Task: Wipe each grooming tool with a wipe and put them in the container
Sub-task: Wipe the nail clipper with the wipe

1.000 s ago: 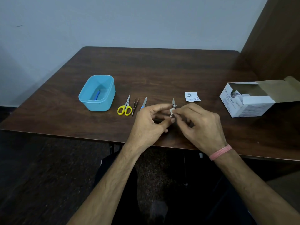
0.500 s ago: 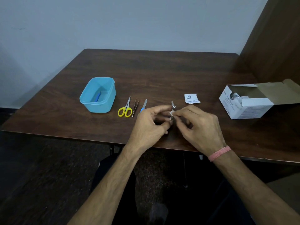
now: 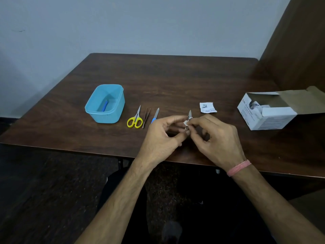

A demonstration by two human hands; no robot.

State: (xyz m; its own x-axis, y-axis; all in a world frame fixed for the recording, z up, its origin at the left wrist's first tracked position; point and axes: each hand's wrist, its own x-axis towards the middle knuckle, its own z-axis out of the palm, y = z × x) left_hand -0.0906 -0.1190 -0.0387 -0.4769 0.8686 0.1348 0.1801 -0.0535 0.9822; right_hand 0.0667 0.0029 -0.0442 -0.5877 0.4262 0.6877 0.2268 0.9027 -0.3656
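Two hands meet above the tabletop's (image 3: 175, 81) near edge: left hand (image 3: 162, 136) pinches the nail clipper (image 3: 188, 120), right hand (image 3: 217, 138) pinches a wipe (image 3: 185, 123) against it. Scissors (image 3: 135, 118), tweezers (image 3: 146, 115), file (image 3: 155, 115) lie right of the blue container (image 3: 105, 104).

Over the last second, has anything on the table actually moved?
Hardly. The left hand holds the nail clipper and the right hand rubs the wipe on it, as before. The scissors, tweezers, nail file and blue container lie unmoved.
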